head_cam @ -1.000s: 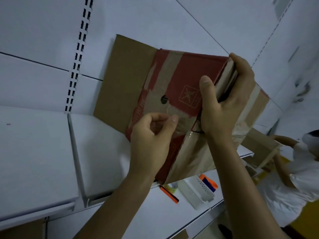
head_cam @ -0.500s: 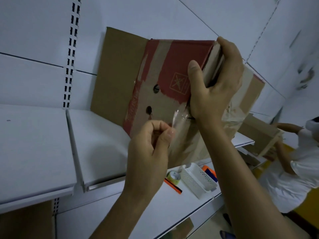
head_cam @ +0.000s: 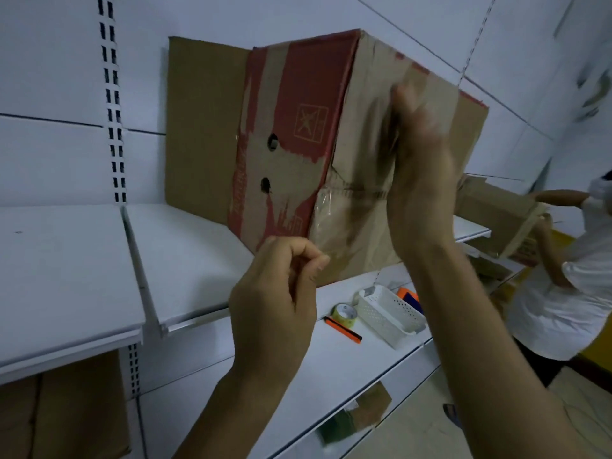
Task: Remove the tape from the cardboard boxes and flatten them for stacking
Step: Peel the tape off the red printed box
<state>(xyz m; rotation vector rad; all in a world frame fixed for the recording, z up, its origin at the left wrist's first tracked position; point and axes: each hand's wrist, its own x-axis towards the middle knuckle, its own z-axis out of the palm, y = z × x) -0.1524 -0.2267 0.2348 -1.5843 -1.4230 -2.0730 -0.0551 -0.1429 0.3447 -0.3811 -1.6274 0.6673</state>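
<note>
Off the top edge now, my right hand (head_cam: 420, 180) lies against the brown side of the box (head_cam: 298, 104), grip lost in blur, bracing it above the shelf (head_cam: 185, 260) while my left hand (head_cam: 275, 293) pinches the clear tape (head_cam: 323, 207) to peel it downward.

Dim rm, white metal shelving (head_cam: 198, 256)

The cardboard box (head_cam: 298, 104) is brown, with torn red print and two round holes. It sits near the front edge of the white shelf (head_cam: 185, 253) (a bit tipped). Shiny clear tape (head_cam: 323, 207) sticks to its lower corner.
</note>
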